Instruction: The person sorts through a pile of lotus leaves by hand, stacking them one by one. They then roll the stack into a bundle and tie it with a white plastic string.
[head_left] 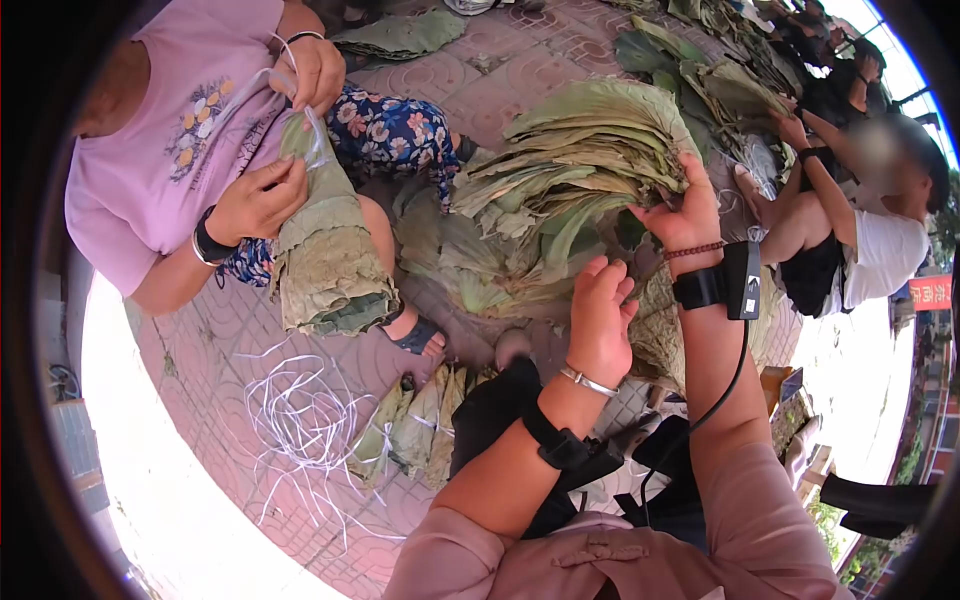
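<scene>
As two bare arms reach up from the bottom edge, the right hand [685, 205] holds a thick stack of dried green-brown leaves [590, 150] at its right end, fingers and thumb closed in a grip on the gathered edge. The stack fans out leftward, its layers curved and crinkled, above a spread of loose leaves [480, 265] on the patterned reddish paving [185, 360].

The left hand [602, 315] is raised just below the stack, open with fingers loosely bent, and no object shows in its grip. It wears a silver bracelet [590, 382]; the right wrist has a dark red bead bracelet [695, 250] and a strapped black device [743, 280] with a cable.

To the left, a person in a pink shirt [200, 120] holds a rolled bundle of leaves [325, 245] with white strips at its upper end. Below that bundle, a loose tangle of white string [300, 410] lies on the paving, beside smaller tied leaf bundles [415, 430]. At the upper right, a person in a white top [890, 255] sits low near more leaves [735, 90].
</scene>
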